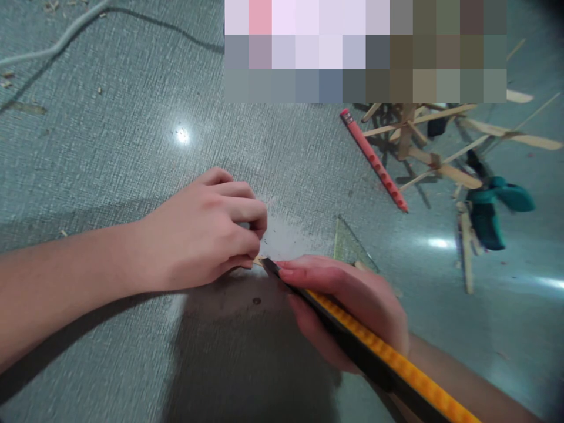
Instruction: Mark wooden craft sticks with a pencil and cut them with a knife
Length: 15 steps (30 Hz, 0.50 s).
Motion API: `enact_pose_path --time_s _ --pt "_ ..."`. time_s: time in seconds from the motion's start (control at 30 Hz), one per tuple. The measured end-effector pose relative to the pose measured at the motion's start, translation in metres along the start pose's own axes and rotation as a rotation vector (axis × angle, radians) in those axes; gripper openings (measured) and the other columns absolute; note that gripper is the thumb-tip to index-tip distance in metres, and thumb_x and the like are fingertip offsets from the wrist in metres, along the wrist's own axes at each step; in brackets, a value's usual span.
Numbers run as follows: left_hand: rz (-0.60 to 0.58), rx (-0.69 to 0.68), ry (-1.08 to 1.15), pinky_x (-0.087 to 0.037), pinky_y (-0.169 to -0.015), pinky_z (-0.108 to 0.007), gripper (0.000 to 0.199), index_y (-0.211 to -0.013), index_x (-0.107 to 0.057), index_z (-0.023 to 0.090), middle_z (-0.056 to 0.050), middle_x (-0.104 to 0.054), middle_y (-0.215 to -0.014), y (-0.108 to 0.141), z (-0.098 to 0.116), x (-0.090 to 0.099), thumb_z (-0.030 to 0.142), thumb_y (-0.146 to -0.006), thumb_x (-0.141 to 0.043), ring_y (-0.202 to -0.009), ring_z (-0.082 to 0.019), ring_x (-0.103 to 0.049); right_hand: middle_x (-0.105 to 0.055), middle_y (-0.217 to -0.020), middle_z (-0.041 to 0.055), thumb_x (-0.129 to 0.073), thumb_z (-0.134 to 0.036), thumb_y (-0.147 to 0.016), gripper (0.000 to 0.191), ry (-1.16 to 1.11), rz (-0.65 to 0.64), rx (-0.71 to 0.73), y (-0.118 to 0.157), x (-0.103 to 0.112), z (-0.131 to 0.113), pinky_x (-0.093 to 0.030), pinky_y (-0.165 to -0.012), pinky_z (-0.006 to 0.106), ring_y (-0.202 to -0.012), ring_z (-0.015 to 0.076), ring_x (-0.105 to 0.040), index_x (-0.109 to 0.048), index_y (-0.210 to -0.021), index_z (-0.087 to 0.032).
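My left hand is closed low over the table, its fingers curled and pinching a small piece of wooden stick. Most of that stick is hidden under the fingers. In my right hand is a black and yellow utility knife, its handle running toward the bottom right. The knife's dark blade tip meets the bare end of the stick, right beside my left fingertips. Whether the blade has cut into the wood, I cannot tell.
A red pencil lies beyond my hands. Wooden sticks, some crossing each other, are heaped at the upper right near a teal-handled tool. A clear triangular ruler is behind my right hand. A pale cable crosses the upper left.
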<state>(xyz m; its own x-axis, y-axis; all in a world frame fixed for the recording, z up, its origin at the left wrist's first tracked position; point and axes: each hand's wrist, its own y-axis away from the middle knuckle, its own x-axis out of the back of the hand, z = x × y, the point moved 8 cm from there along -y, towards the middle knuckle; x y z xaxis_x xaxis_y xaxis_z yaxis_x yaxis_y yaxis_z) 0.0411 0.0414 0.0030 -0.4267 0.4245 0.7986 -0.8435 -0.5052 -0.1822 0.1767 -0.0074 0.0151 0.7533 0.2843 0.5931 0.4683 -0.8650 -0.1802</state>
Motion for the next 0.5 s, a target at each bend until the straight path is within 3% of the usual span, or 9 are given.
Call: enact_pose_path --time_s 0.5 --pt "-0.011 0.014 0.008 -0.036 -0.097 -0.037 0.022 -0.082 -0.077 0.025 0.002 -0.075 -0.098 0.0003 -0.0013 -0.0011 0.026 -0.1 -0.065 -0.096 -0.017 -0.063 -0.082 -0.095 -0.0008 -0.06 -0.01 -0.087 0.035 0.026 0.01 -0.012 0.0037 -0.0007 0.0024 -0.07 -0.071 0.03 -0.081 0.0199 -0.081 -0.064 -0.112 -0.033"
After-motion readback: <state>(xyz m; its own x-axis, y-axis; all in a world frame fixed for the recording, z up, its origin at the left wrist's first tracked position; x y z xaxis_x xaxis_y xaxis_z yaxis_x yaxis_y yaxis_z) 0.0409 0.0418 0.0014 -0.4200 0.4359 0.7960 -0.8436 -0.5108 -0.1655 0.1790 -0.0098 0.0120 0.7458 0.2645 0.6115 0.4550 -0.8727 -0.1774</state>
